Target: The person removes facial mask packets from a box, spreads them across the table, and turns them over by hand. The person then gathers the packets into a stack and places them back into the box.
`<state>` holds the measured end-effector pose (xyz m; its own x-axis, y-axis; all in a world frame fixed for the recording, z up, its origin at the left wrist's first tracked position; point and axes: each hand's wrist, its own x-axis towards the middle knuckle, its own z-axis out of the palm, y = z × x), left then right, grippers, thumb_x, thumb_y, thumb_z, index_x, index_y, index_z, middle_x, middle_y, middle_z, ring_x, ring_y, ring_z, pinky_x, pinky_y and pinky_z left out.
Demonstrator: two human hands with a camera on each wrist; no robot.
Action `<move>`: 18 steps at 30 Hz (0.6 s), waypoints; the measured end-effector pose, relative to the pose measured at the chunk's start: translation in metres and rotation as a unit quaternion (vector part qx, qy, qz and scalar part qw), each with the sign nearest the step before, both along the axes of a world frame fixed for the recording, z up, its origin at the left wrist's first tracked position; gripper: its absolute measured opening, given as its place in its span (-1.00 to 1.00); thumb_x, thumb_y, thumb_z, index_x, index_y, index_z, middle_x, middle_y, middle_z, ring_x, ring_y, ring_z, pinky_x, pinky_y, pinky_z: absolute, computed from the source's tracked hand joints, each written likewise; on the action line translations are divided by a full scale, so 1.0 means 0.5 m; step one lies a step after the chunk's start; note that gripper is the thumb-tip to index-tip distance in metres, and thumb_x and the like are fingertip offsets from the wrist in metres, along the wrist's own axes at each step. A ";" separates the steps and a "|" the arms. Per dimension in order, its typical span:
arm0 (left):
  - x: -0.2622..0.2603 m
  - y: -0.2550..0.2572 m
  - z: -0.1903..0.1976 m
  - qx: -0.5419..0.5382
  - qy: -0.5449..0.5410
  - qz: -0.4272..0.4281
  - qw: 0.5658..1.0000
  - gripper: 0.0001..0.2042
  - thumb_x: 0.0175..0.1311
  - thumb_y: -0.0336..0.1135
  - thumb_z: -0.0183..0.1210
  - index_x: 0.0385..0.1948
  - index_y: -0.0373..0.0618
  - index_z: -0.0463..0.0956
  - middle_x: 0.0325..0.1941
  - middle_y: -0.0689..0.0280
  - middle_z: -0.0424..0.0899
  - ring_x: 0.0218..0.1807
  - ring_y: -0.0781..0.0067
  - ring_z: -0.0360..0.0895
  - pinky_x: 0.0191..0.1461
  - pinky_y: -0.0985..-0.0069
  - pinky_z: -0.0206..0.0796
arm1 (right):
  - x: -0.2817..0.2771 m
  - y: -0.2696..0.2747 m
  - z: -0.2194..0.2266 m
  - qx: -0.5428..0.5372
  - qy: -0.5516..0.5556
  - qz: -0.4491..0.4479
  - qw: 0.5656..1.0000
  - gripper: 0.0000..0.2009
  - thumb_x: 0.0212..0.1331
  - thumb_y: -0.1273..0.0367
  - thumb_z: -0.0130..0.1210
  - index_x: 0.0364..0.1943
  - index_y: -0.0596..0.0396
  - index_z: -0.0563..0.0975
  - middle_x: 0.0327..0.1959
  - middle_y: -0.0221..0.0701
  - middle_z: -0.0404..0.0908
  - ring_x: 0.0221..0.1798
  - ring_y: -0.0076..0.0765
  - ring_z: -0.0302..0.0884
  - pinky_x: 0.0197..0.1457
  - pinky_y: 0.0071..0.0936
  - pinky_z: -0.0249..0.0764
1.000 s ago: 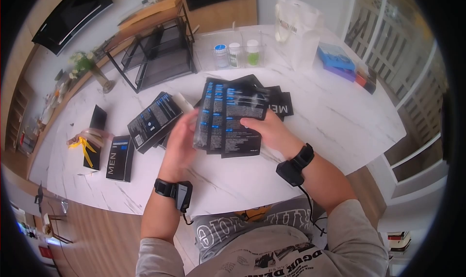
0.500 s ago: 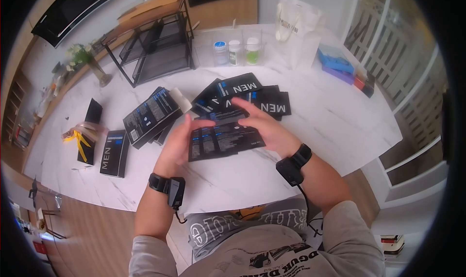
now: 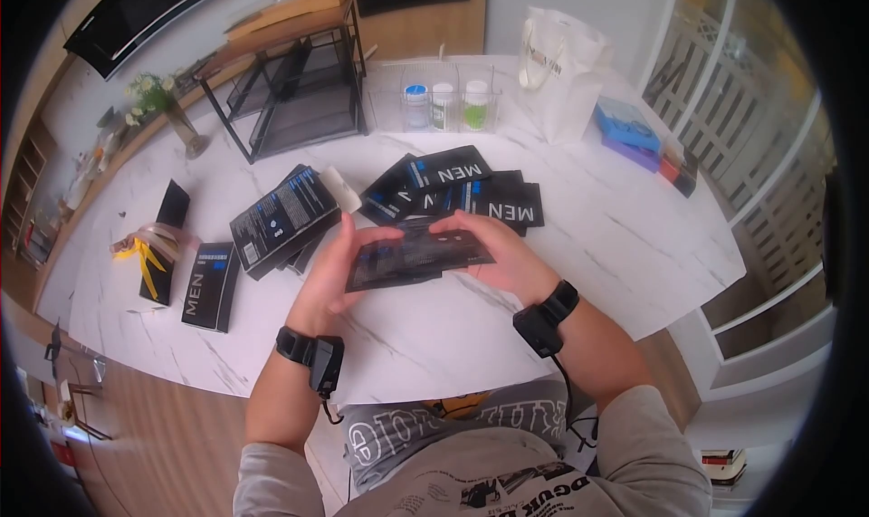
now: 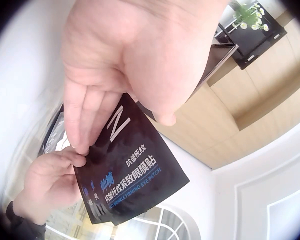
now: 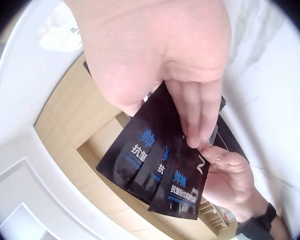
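Both hands hold a small stack of black eye patch sachets (image 3: 412, 259) over the near part of the table. The left hand (image 3: 328, 268) pinches its left side, thumb on the near face and fingers beneath. At the other side the right hand (image 3: 509, 253) grips it the same way. Printed fronts of the sachets (image 4: 135, 167) face down, and their edges are staggered in the right wrist view. Fingertips of the two hands meet under the stack. Just beyond lie several loose sachets (image 3: 453, 167) marked MEN, overlapping one another.
Left of the hands, a black box (image 3: 285, 218) with a raised white flap rests on others. A MEN box (image 3: 208, 286) and a ribboned black box (image 3: 172, 214) stand farther left. Behind are a mesh rack (image 3: 303, 110), a clear organizer with bottles (image 3: 444, 108) and a white bag (image 3: 561, 73).
The fanned sachets were raised toward the head camera; they are now lower, tilted flatter and closer together. The left hand has come onto their left side, and the right hand has shifted to their right edge.
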<state>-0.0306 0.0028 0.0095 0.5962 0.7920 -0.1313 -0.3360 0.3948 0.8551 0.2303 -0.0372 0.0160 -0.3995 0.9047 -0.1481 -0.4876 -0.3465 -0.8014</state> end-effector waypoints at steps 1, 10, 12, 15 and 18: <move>0.000 -0.002 -0.006 0.079 0.056 0.014 0.995 -0.41 0.54 0.11 -0.18 0.03 -0.33 0.55 0.03 0.16 0.61 0.11 0.38 0.53 0.22 0.45 0.38 | 0.001 0.000 -0.008 0.047 -0.050 0.002 0.998 -0.70 0.43 0.26 0.03 0.05 0.18 0.57 -0.02 -0.34 0.63 0.09 -0.43 0.57 0.23 -0.38 0.47; 0.016 -0.015 -0.006 0.304 0.220 0.072 0.924 -0.86 0.31 -0.49 0.22 -0.14 -0.23 0.64 -0.15 0.33 0.70 -0.13 0.55 0.60 -0.06 0.58 0.44 | -0.038 0.003 -0.024 0.238 -0.137 -0.098 0.957 -0.12 0.17 0.71 0.13 0.53 0.08 -0.10 0.40 -0.29 0.26 0.35 -0.45 0.31 0.41 -0.45 0.28; 0.019 -0.025 0.005 0.369 0.262 0.092 0.887 -0.87 0.31 -0.49 0.22 -0.17 -0.24 0.66 -0.19 0.29 0.73 -0.15 0.53 0.62 -0.06 0.57 0.44 | -0.032 0.014 -0.040 0.245 -0.140 -0.094 0.955 -0.21 0.18 0.68 0.15 0.49 0.12 0.03 0.35 -0.30 0.34 0.29 -0.47 0.37 0.37 -0.47 0.33; 0.023 -0.036 0.014 0.425 0.290 0.115 0.850 -0.85 0.28 -0.55 0.17 -0.20 -0.21 0.69 -0.24 0.21 0.75 -0.21 0.41 0.65 -0.09 0.52 0.44 | -0.026 0.016 -0.054 0.240 -0.185 -0.107 0.947 -0.52 0.22 0.58 0.18 0.23 0.20 0.34 0.10 -0.36 0.54 0.09 -0.52 0.49 0.21 -0.51 0.43; 0.019 -0.037 0.013 0.448 0.302 0.118 0.833 -0.80 0.22 -0.61 0.14 -0.21 -0.17 0.70 -0.15 0.19 0.73 -0.15 0.29 0.63 -0.05 0.46 0.43 | -0.032 0.012 -0.053 0.264 -0.263 -0.152 0.915 -0.82 0.27 0.48 0.19 -0.09 0.24 0.62 -0.19 -0.40 0.72 -0.13 -0.55 0.61 0.02 -0.53 0.52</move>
<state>-0.0211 -0.0158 0.0159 0.4502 0.8190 0.3557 0.2852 -0.5094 0.8119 0.2141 -0.0309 -0.0106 -0.1156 0.9631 0.2429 0.0035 0.2449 -0.9695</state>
